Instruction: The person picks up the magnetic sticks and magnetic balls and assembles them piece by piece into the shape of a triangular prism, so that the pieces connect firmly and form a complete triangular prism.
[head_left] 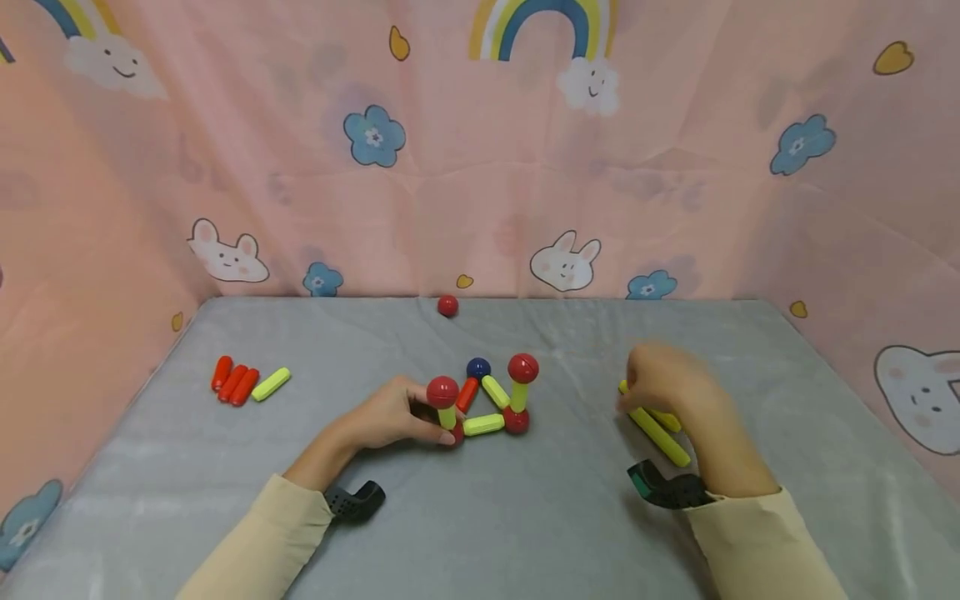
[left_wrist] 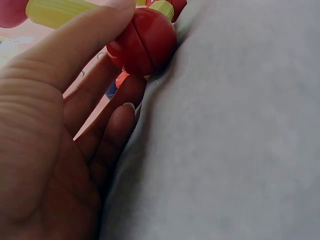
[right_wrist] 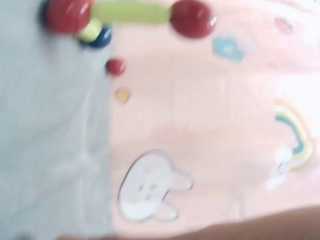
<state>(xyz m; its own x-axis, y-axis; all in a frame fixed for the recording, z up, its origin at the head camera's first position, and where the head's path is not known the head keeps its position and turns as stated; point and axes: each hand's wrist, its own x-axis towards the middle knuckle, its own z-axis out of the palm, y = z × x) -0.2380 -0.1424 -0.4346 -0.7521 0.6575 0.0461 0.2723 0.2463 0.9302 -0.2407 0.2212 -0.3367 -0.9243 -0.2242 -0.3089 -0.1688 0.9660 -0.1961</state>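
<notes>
My left hand point(head_left: 393, 414) grips a lower red ball point(left_wrist: 150, 45) of a ball-and-rod frame, thumb against its near side. The frame has a blue ball point(head_left: 478, 368) at the back, yellow rods point(head_left: 483, 425) and a red rod point(head_left: 467, 395) between its balls. Two short yellow posts rise from it, topped by red balls point(head_left: 522, 367) point(head_left: 442, 392). On the right, my right hand point(head_left: 667, 383), blurred, is curled over yellow sticks point(head_left: 660, 437); one stick's end shows between thumb and fingers, its middle hidden by the hand. The right wrist view shows none of its fingertips.
Several red rods point(head_left: 238, 385) and one yellow rod point(head_left: 272, 384) lie at the left of the grey-covered table point(head_left: 480, 525). A loose red ball point(head_left: 447, 306) sits at the back edge, close to the pink printed curtain point(head_left: 465, 208). Black wrist cameras point(head_left: 667, 486) stick out below both hands.
</notes>
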